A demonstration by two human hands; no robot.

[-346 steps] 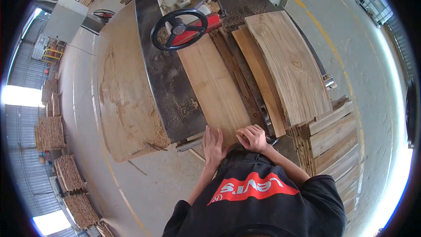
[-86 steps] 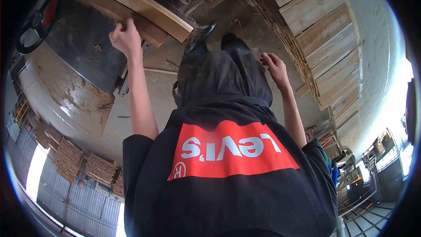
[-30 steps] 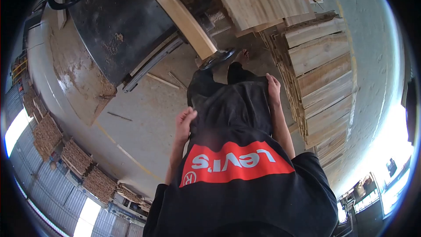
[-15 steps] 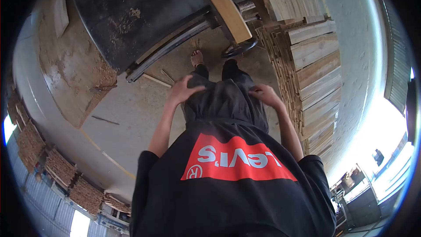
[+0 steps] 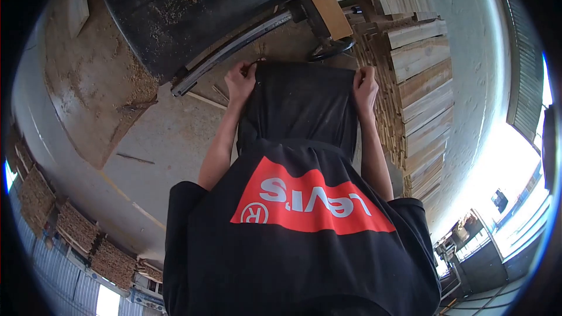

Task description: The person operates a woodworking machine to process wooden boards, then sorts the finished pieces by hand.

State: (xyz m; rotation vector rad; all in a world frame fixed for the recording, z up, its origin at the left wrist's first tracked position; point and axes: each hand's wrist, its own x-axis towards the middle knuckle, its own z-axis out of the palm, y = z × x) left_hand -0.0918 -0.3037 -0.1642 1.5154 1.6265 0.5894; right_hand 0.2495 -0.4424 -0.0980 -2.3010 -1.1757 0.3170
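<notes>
A black apron [image 5: 301, 99] hangs from my waist below a black T-shirt [image 5: 310, 263] with a red printed panel. Its far edge is lifted and stretched nearly straight between my hands, hiding my legs and feet. My left hand [image 5: 240, 85] is closed on the apron's left corner, fingers pinched at the edge. At the opposite corner, my right hand [image 5: 365, 89] grips the cloth with thumb and fingers together. Both forearms reach forward on either side of the apron.
Ahead stands a machine with a dark flat top [image 5: 193, 11] scattered with sawdust, and a black handwheel [image 5: 332, 51]. Stacked wooden boards [image 5: 424, 70] rise close on my right. A dusty brown sheet [image 5: 96, 93] lies to the left. Thin wood strips [image 5: 205, 100] are on the floor.
Both hands have moved forward from beside my thighs and closed on the apron's corners. The apron, loose and creased before, is now raised and pulled taut, covering my feet.
</notes>
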